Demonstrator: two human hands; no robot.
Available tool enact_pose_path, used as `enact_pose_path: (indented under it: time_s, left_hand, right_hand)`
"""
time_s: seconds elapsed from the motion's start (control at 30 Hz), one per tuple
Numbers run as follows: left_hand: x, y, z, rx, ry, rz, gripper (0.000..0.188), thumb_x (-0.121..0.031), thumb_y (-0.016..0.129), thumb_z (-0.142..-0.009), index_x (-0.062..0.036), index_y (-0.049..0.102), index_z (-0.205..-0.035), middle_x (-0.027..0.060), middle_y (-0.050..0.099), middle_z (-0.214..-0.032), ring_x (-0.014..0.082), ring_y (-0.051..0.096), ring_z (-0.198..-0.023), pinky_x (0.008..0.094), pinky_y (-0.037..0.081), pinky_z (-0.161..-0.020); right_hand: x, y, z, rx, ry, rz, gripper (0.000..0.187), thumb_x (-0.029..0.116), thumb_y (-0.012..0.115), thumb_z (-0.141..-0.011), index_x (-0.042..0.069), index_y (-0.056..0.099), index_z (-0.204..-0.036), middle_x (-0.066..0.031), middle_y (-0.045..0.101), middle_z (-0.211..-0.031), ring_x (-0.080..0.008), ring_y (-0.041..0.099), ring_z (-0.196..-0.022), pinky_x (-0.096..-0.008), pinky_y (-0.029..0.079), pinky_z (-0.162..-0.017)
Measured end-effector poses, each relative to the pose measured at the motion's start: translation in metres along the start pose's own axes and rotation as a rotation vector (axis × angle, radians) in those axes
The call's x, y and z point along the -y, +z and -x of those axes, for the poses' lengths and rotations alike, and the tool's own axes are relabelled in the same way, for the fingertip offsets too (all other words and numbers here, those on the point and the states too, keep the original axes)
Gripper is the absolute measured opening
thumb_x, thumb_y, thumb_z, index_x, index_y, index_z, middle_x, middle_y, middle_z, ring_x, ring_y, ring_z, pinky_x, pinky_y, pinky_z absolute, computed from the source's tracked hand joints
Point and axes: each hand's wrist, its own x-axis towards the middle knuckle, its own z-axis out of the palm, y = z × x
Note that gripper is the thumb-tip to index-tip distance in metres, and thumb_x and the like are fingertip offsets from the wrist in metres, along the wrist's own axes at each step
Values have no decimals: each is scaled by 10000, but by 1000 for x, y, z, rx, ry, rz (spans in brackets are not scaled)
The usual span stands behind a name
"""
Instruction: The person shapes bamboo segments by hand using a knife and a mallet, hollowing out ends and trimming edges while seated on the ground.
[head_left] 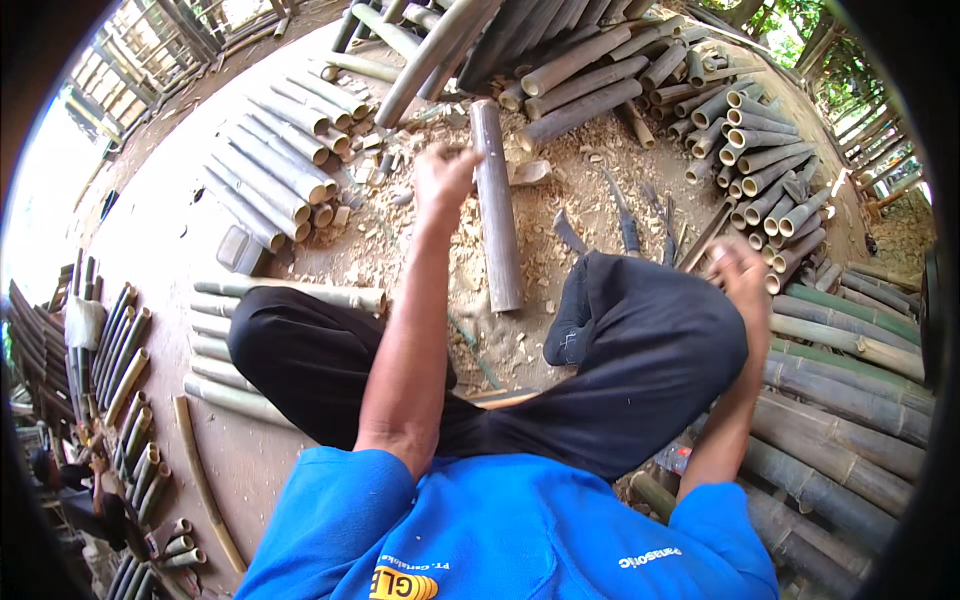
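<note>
A dark, straight length of bamboo (pixel 497 215) lies in front of me on shavings, pointing away from my crossed legs. Beside its upper part is my left hand (pixel 445 178), fingers curled, fingertips close to the bamboo's left side. What those fingers hold, if anything, does not show. Past my right knee, my right hand (pixel 740 275) is closed around something small and dark that I cannot make out. A knife with a dark handle (pixel 628 228) rests on the shavings between the bamboo and my right hand. Near my right foot lies another broad blade (pixel 570 232).
Cut bamboo tubes lie stacked at left (pixel 270 165), far right (pixel 765 140) and beside my right leg (pixel 850 430). Long dark pieces (pixel 440 60) lean at the back. A clear box (pixel 240 248) sits at left. Another person (pixel 85 490) is at lower left.
</note>
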Motion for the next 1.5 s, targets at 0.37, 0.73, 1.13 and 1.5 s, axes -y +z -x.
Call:
enact_pose_path:
  time_s: [0.37,0.73,1.13,1.5]
  left_hand:
    - [209,55,-30,-71,-266,-291,704,-279,853,-704,95,570,-1230,237,674,-1089,250,664,-993,372,544,-837]
    - [166,92,18,-12,-384,-225,684,-257,767,-621,57,438,-1133,278,554,-1077,392,585,-1021,486,488,-909]
    - [212,96,76,-63,-393,-335,776,-269,890,-568,39,405,-1090,276,518,-1109,432,519,-1088,507,423,-974]
    - [233,87,75,-16,-404,-271,766,-295,898,-567,40,428,-1070,264,553,-1070,418,565,-1032,481,465,-925]
  right_hand:
    - [-234,106,46,40,690,87,211,202,595,-990,17,685,-1039,-29,639,-817,-124,582,-739,-275,477,-684]
    - [-228,80,39,39,803,170,226,213,590,-993,9,680,-1034,-34,640,-819,-129,585,-747,-277,477,-693]
    - [-236,52,50,-20,751,160,243,225,585,-996,1,674,-1030,-39,642,-821,-134,589,-756,-279,478,-701]
    - [-251,49,62,-40,721,128,259,236,581,-998,-7,669,-1026,-44,644,-824,-139,592,-764,-281,479,-710]
